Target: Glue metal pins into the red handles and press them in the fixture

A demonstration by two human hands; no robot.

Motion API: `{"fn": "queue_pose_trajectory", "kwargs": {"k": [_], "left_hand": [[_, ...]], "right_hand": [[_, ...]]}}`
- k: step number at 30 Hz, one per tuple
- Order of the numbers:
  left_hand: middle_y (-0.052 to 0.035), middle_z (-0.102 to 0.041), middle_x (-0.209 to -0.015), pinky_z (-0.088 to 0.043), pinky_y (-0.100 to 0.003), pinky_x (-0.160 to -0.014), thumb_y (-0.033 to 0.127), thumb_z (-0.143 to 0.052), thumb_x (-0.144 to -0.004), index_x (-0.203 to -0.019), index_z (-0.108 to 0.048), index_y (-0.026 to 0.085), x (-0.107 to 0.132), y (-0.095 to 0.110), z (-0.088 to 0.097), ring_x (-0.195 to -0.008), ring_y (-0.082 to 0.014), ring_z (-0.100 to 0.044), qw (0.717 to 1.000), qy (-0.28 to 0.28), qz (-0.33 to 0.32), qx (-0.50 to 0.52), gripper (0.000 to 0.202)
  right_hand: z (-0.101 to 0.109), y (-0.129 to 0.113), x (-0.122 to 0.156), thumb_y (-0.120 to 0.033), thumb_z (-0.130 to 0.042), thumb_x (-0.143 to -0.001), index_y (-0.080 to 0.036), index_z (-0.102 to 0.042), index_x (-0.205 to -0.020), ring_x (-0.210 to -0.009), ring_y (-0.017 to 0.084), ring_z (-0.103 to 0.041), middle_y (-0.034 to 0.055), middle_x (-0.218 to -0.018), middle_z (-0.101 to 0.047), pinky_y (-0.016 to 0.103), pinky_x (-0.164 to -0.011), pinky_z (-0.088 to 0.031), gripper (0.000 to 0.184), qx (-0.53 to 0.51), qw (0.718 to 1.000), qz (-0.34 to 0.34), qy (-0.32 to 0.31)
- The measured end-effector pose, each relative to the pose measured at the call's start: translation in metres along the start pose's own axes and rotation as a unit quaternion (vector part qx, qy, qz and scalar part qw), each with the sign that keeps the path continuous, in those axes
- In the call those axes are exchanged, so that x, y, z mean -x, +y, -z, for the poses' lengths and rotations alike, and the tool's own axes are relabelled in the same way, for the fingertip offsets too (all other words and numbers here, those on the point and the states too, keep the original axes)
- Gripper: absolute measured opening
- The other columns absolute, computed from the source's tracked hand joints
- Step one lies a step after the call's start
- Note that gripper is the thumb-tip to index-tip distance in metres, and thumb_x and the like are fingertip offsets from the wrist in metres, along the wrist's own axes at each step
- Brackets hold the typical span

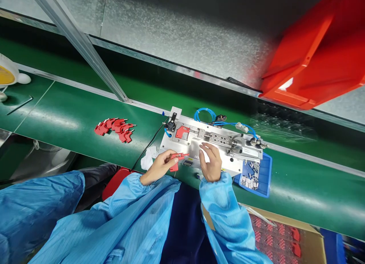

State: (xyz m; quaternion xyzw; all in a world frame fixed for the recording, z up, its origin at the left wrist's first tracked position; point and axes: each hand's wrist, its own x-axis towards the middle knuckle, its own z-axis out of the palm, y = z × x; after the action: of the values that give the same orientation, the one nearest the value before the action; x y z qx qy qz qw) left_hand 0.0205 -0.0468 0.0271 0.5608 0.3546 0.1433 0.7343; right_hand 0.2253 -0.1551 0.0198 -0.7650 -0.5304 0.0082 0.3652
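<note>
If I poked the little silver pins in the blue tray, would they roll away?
Probably they'd roll: the silver pins look like small round cylinders. The blue tray seems rimmed, which would likely stop them. They look shiny, so perhaps slippery to pinch.

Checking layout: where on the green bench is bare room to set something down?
Bare green bench lies left of the red parts pile and right of the blue tray. Crowded around the metal fixture.

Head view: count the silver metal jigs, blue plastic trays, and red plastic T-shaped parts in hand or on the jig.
Silver metal jig: 1
Blue plastic tray: 1
Red plastic T-shaped parts: 2, one in left hand, one on jig
Total: 4
</note>
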Motion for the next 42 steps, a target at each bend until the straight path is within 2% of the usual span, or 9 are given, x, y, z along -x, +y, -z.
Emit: {"fn": "queue_pose_trajectory", "kwargs": {"k": [4,8,13,16,22,25,31,37,42], "left_hand": [[-0.0006,-0.062,-0.08,-0.042,-0.026,-0.065,0.057,-0.068,-0.091,-0.098,-0.068,0.018,-0.001,0.001,-0.001,-0.074,-0.0152,-0.054,1.0,0.004,-0.001,0.001,0.04],[0.0001,-0.061,-0.078,-0.043,-0.026,-0.066,0.059,-0.069,-0.091,-0.098,-0.067,0.018,-0.002,0.004,-0.004,-0.073,-0.015,-0.054,1.0,-0.007,0.004,0.008,0.042],[0.0004,-0.061,-0.077,-0.045,-0.027,-0.067,0.061,-0.069,-0.089,-0.096,-0.066,0.018,-0.001,0.006,-0.007,-0.073,-0.0151,-0.055,1.0,-0.019,0.0,0.014,0.044],[0.0006,-0.061,-0.076,-0.044,-0.026,-0.066,0.062,-0.07,-0.089,-0.096,-0.066,0.019,0.003,0.006,-0.007,-0.071,-0.0147,-0.055,1.0,-0.02,-0.002,0.014,0.044],[-0.0006,-0.063,-0.08,-0.045,-0.027,-0.067,0.064,-0.073,-0.085,-0.097,-0.067,0.019,0.007,0.003,-0.005,-0.073,-0.0151,-0.054,1.0,0.004,0.009,0.004,0.047],[-0.0003,-0.062,-0.079,-0.045,-0.027,-0.067,0.064,-0.073,-0.085,-0.095,-0.067,0.019,0.006,0.002,-0.008,-0.072,-0.0148,-0.053,1.0,0.0,0.007,0.004,0.047],[-0.0003,-0.06,-0.078,-0.044,-0.027,-0.066,0.063,-0.069,-0.09,-0.098,-0.066,0.019,0.007,0.003,-0.012,-0.071,-0.0152,-0.053,1.0,-0.021,-0.006,-0.009,0.045],[0.0007,-0.059,-0.076,-0.045,-0.027,-0.066,0.063,-0.068,-0.089,-0.098,-0.067,0.019,0.008,0.002,-0.005,-0.069,-0.0145,-0.051,1.0,-0.005,-0.009,-0.016,0.045],[0.0008,-0.059,-0.077,-0.045,-0.027,-0.066,0.064,-0.07,-0.087,-0.096,-0.067,0.019,0.007,0.001,-0.002,-0.071,-0.0148,-0.052,1.0,0.009,-0.005,-0.02,0.046]], "right_hand": [[0.019,-0.01,0.035,-0.032,-0.054,-0.104,-0.024,-0.077,-0.109,-0.102,0.026,-0.073,0.0109,-0.108,-0.076,0.045,-0.094,-0.062,0.025,-0.067,0.996,-0.057,-0.032],[0.025,-0.008,0.057,-0.038,-0.056,-0.104,-0.023,-0.078,-0.102,-0.095,0.026,-0.075,0.0103,-0.101,-0.078,0.045,-0.09,-0.063,0.027,-0.101,0.987,-0.119,-0.033],[0.029,-0.005,0.071,-0.044,-0.059,-0.101,-0.024,-0.079,-0.097,-0.093,0.026,-0.075,0.0096,-0.098,-0.079,0.045,-0.087,-0.063,0.029,-0.119,0.978,-0.171,0.005],[0.037,0.006,0.081,-0.049,-0.061,-0.099,-0.024,-0.079,-0.096,-0.092,0.026,-0.075,0.0099,-0.098,-0.079,0.044,-0.084,-0.064,0.031,-0.116,0.971,-0.206,0.033],[0.063,0.039,0.111,-0.064,-0.069,-0.087,-0.021,-0.079,-0.09,-0.084,0.026,-0.075,0.0097,-0.091,-0.08,0.043,-0.079,-0.064,0.044,-0.111,0.929,-0.333,0.121],[0.064,0.042,0.117,-0.067,-0.071,-0.084,-0.021,-0.079,-0.09,-0.08,0.026,-0.075,0.0093,-0.088,-0.08,0.043,-0.078,-0.063,0.047,-0.128,0.913,-0.363,0.137],[0.042,0.025,0.098,-0.061,-0.067,-0.09,-0.022,-0.079,-0.091,-0.087,0.026,-0.075,0.0091,-0.091,-0.08,0.043,-0.082,-0.063,0.041,-0.155,0.936,-0.304,0.082],[0.015,0.01,0.068,-0.052,-0.058,-0.098,-0.023,-0.078,-0.096,-0.085,0.024,-0.073,0.0079,-0.093,-0.078,0.04,-0.08,-0.063,0.035,-0.173,0.963,-0.206,-0.017],[-0.008,0.008,0.039,-0.043,-0.053,-0.101,-0.023,-0.077,-0.105,-0.08,0.022,-0.071,0.0073,-0.097,-0.077,0.037,-0.078,-0.062,0.031,-0.148,0.977,-0.147,-0.048]]}}
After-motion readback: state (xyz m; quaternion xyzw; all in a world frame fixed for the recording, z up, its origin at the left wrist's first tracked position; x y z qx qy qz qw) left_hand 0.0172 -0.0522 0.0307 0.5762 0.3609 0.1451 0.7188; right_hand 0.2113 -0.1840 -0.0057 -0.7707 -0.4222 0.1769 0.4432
